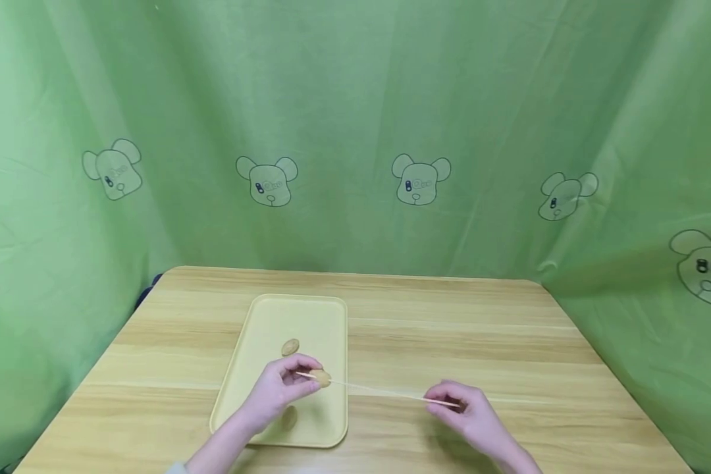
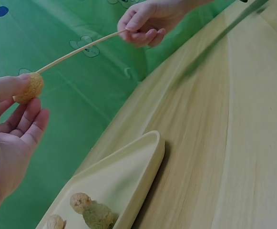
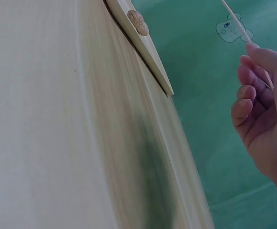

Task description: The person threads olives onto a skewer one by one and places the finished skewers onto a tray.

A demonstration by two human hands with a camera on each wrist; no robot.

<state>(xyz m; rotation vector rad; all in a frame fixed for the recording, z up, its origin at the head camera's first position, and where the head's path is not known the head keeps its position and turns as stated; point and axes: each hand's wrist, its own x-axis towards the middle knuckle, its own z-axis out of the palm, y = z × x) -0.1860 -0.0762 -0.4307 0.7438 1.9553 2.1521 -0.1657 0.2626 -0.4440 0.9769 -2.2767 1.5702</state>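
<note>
In front of me my left hand (image 1: 281,388) pinches a tan, wrinkled ball (image 2: 31,88) between thumb and fingers, above the tray. A thin wooden skewer (image 2: 81,49) runs through the ball, and its tip shows on the far side, between the left thumb and fingers. Off to the right, my right hand (image 1: 465,415) grips the skewer's other end with thumb and fingertips. The skewer stretches almost level between both hands. Below the left hand lies the cream tray (image 1: 338,421). One similar ball (image 1: 290,347) rests in it, and another (image 1: 288,418) sits in shade by the left wrist.
A wood-grain table (image 1: 450,329) bears the tray left of its middle. Behind and on both sides hangs a green curtain (image 1: 343,79) printed with bear heads. Near the tray's edge, the left wrist view shows several wrinkled balls (image 2: 98,216).
</note>
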